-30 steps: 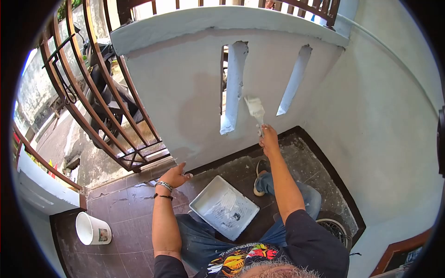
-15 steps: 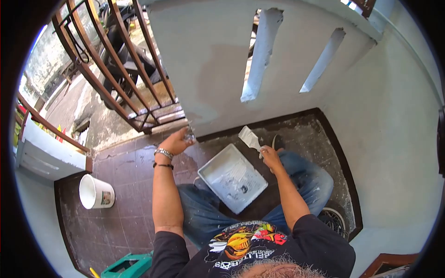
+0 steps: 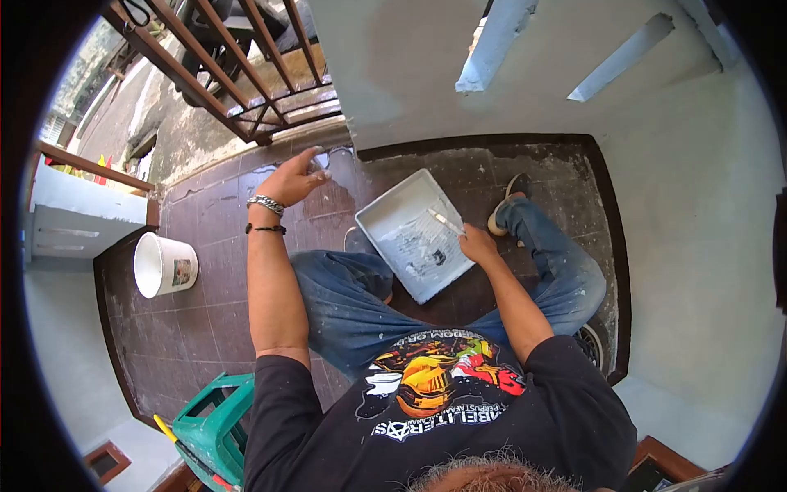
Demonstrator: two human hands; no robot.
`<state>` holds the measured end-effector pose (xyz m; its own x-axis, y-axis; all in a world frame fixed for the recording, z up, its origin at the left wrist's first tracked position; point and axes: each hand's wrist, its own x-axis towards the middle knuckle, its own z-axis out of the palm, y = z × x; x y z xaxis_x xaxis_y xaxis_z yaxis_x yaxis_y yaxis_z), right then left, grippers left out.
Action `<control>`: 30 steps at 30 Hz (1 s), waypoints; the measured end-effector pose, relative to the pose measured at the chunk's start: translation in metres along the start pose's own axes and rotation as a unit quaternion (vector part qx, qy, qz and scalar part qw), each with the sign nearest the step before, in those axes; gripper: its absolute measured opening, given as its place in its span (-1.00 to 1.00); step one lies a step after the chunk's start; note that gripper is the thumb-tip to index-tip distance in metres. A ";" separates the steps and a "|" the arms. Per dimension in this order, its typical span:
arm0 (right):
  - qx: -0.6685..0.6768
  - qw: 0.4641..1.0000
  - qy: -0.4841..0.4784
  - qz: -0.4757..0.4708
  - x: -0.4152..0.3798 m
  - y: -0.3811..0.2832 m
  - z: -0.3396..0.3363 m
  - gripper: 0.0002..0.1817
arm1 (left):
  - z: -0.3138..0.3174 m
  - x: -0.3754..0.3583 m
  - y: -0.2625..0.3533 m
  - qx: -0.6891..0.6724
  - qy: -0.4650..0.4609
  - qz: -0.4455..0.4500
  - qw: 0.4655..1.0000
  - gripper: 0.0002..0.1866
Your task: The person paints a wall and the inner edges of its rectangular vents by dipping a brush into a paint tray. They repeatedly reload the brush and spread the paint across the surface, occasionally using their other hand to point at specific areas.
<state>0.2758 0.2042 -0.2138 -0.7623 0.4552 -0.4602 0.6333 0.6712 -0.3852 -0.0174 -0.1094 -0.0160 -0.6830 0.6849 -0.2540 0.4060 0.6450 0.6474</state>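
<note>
My right hand (image 3: 479,246) is closed round the handle of a paintbrush (image 3: 449,223). The brush head lies over the white-smeared inside of a paint tray (image 3: 393,199), blending with the paint there; whether the bristles touch it is hard to tell. The shallow, pale tray sits on the floor between my legs, with a dark spot near its near end. To the tray's left, my left hand (image 3: 297,179) hovers above the wet floor, thumb and forefinger apart. White paint marks its fingertips, and I see nothing held in it.
A white bucket (image 3: 166,264) stands at the left on dark tiles. Near me is a green plastic stool (image 3: 215,410) with a yellow-and-red-ended stick (image 3: 193,451) against it. Ahead are a brown metal gate (image 3: 238,74) and a low slotted wall (image 3: 410,90).
My right hand has brought the paintbrush from beyond the tray's right corner down over the tray. My view has tipped downward, and my left hand stays raised on the left.
</note>
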 end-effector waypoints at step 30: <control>-0.189 0.979 -0.052 -0.061 0.062 -0.057 0.060 -0.69 | -0.036 0.019 0.025 -0.085 0.320 0.098 0.939 -0.38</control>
<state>0.2010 0.1593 -0.2680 -0.7990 0.3085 -0.5161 0.4279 0.8948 -0.1276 -0.0415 -0.0921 0.0212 -0.8528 0.4051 0.3295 0.4952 0.4273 0.7564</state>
